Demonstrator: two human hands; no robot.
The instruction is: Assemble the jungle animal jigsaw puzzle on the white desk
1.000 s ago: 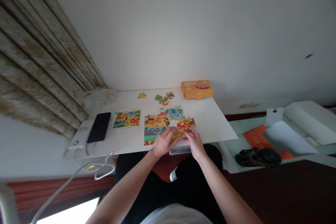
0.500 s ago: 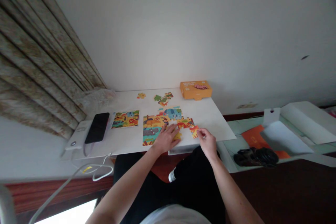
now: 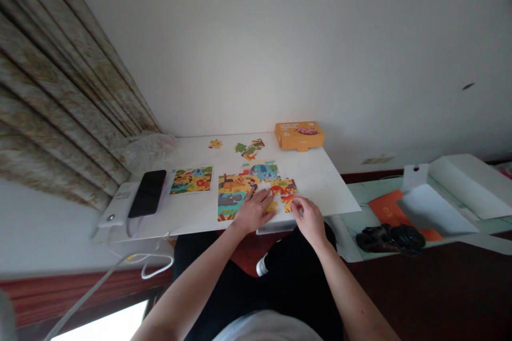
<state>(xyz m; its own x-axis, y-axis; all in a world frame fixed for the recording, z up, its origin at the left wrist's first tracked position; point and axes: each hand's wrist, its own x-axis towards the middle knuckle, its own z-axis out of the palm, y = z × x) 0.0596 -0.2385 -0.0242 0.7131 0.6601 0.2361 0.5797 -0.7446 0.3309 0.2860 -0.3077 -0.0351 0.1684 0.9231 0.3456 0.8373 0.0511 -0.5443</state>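
On the white table, a partly joined jigsaw puzzle (image 3: 230,200) shows a hippo, an elephant and lions. My left hand (image 3: 250,216) lies with fingers spread over its lower middle, beside a yellow piece (image 3: 271,206). In my right hand (image 3: 309,217), thumb and fingers pinch an orange-and-yellow puzzle piece (image 3: 287,202) just below the lion section. Left of the puzzle lies a reference picture card (image 3: 191,179). Several loose pieces (image 3: 250,149) sit toward the back, with a yellow piece (image 3: 215,144) to their left.
An orange puzzle box (image 3: 300,136) stands at the back right of the table. A black phone (image 3: 148,193) with a cable and a white device (image 3: 119,208) are at the left. A camera (image 3: 390,238) and an open white box (image 3: 436,213) lie at right.
My right hand has moved left with the puzzle piece, bringing it close under the lion section. My left hand stays where it was.
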